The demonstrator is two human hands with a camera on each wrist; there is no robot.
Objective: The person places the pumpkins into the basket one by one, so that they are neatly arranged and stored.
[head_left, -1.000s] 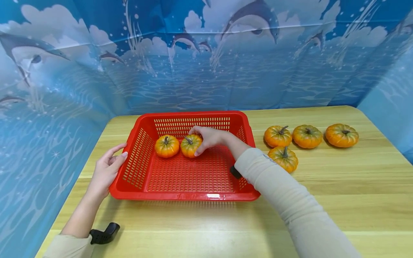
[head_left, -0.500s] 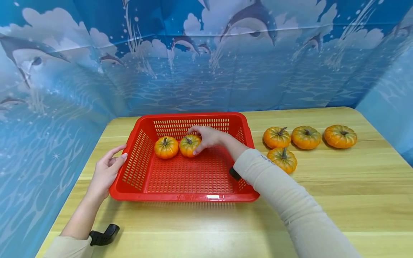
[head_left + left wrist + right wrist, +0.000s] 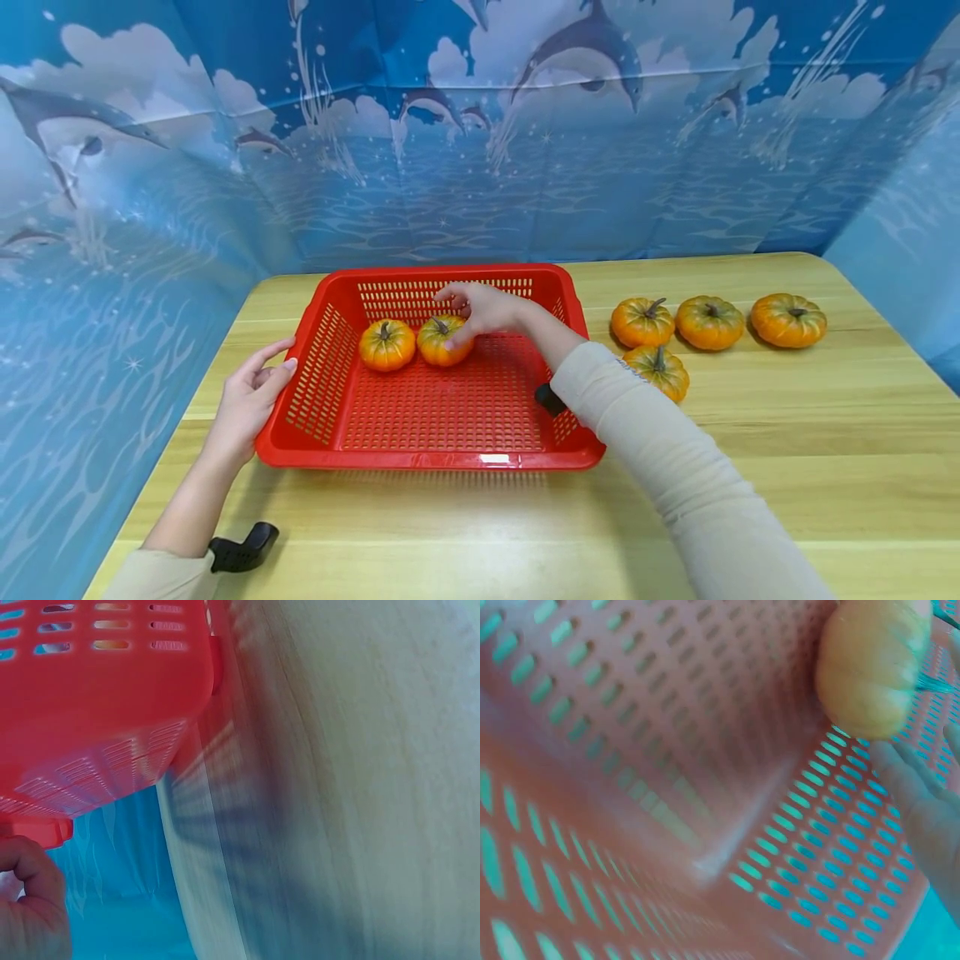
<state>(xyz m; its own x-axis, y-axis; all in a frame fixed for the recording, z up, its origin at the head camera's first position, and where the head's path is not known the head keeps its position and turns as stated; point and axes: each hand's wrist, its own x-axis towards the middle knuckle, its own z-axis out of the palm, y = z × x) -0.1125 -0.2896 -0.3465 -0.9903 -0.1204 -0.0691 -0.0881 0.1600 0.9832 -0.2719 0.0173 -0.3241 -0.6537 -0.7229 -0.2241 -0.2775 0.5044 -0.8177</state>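
In the head view a red slotted plastic basket [image 3: 450, 417] stands on the table, with two small orange pumpkins inside near its back. My left hand [image 3: 247, 400] holds the basket's left rim; the left wrist view shows its bent thumb [image 3: 34, 874] by the rim. Over the right one of the two pumpkins [image 3: 444, 346], my right hand [image 3: 491, 312] hovers with fingers spread and raised off it. The thumb is close by that pumpkin's right side; whether it touches cannot be told. The other pumpkin [image 3: 386, 346] sits just left of it.
Several more pumpkins lie right of the basket: one at the far right [image 3: 789, 320], one beside it [image 3: 710, 322], one nearer the basket [image 3: 642, 322], and one in front [image 3: 660, 372], partly behind the right sleeve. A blue dolphin-print curtain [image 3: 450, 167] hangs behind the wooden table [image 3: 450, 533].
My right hand has loosened from the right pumpkin in the basket and risen slightly, its fingers lifting away. That pumpkin stays where it was. My left hand keeps its place on the rim.
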